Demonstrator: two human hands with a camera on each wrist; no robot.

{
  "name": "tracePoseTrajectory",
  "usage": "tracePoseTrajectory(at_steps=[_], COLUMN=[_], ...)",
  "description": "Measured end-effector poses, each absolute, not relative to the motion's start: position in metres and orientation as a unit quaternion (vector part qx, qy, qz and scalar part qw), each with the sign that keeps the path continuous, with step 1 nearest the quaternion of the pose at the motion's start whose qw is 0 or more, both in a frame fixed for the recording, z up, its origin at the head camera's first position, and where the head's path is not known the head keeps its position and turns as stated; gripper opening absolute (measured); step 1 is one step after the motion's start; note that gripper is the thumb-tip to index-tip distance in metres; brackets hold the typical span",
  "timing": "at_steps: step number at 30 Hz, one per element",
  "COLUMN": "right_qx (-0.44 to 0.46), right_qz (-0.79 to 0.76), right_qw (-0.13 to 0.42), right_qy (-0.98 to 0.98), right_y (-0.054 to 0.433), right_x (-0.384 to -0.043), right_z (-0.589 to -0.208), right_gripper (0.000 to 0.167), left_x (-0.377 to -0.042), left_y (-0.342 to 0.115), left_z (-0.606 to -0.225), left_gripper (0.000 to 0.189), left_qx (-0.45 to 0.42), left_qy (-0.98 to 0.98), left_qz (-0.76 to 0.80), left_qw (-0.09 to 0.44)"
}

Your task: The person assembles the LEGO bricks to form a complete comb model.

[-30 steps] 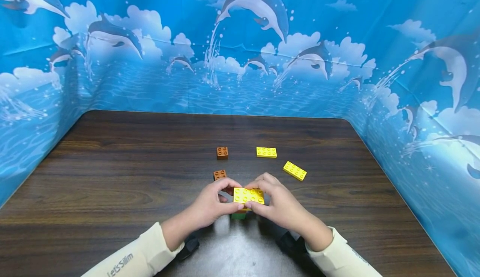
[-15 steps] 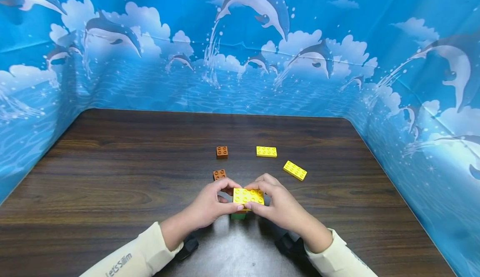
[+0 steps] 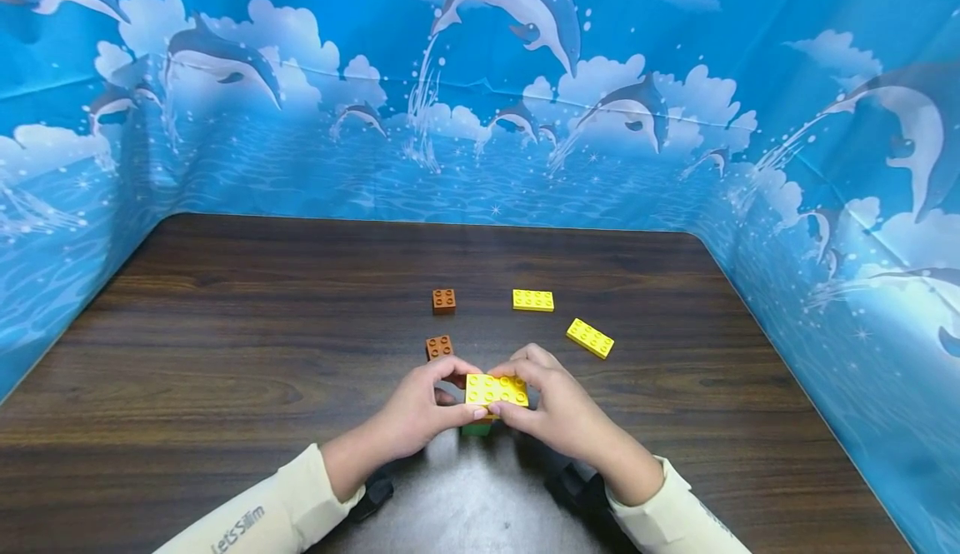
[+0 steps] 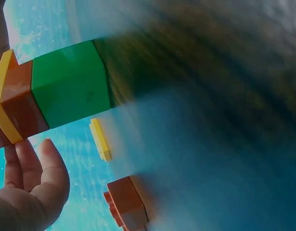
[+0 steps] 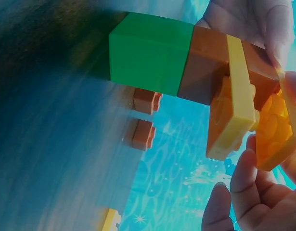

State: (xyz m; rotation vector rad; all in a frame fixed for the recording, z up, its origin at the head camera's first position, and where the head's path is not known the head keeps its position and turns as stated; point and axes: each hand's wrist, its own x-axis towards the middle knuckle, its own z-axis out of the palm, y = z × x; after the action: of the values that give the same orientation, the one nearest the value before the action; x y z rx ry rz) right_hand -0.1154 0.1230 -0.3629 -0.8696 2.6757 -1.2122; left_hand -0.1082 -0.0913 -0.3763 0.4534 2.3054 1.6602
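Left hand (image 3: 414,411) and right hand (image 3: 561,408) both pinch the upper yellow plate (image 3: 495,389), thumbs at its near edge, probably to keep it level. It lies between them, atop brown blocks (image 4: 25,98), a lower yellow plate (image 5: 234,118) and green block (image 4: 73,86), overhanging rightward; full seating cannot be told.

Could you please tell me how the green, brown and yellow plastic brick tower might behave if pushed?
The tower may tip toward its overhanging yellow rectangular plastic plates. Its boxy, flat-faced green plastic block makes rolling unlikely.
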Motion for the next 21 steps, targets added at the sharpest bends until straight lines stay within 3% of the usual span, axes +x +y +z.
tracePoseTrajectory(at_steps=[14, 21], right_qx=[-0.271, -0.269], right_qz=[-0.366, -0.363], right_qw=[0.046, 0.046], right_qy=[0.889, 0.891], right_y=[0.122, 0.122], right_x=[-0.112, -0.113], right_z=[-0.354, -0.355], right_gripper=[0.030, 0.030], left_x=[-0.111, -0.121], left_y=[-0.099, -0.111], left_z=[-0.372, -0.372], left_gripper=[0.046, 0.047], left_qx=[0.182, 0.176], left_qy=[0.799, 0.791], left_qz=[0.558, 0.580], left_qw=[0.134, 0.085])
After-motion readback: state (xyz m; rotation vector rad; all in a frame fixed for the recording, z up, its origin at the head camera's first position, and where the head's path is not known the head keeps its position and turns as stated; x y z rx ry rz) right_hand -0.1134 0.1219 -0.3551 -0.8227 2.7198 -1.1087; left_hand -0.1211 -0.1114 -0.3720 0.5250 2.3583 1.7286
